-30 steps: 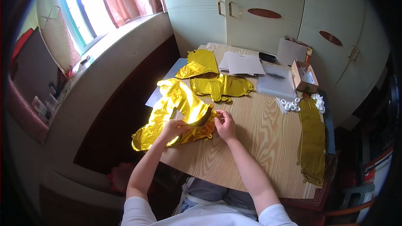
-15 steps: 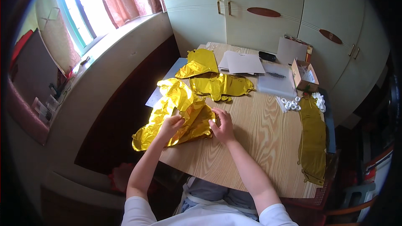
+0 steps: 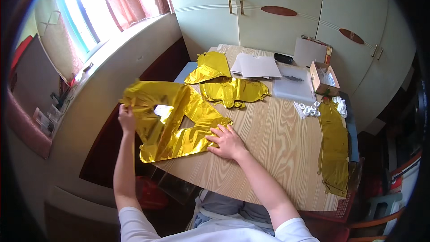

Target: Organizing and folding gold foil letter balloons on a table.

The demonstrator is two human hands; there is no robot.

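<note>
On the left of the table [image 3: 273, 152]: foil [image 3: 172, 132], gold, with two gaps through it, its left part out past the table's edge
Left hand [image 3: 126, 118]: thumb and fingers pinching the foil's left edge
Right hand [image 3: 227, 142]: palm down, fingers spread on the foil's right part
Beyond the foil: two gold pieces [image 3: 235, 90], then paper [image 3: 260, 66]
Far right: box [image 3: 316, 79], white rings [image 3: 309, 111] near it, long gold strip [image 3: 333, 148]

From above and behind the grip of the bare left hand [image 3: 126, 118], a near, head-worn fisheye view is angled down and forward, tall off-white cabinets [image 3: 277, 31] included beyond.
</note>
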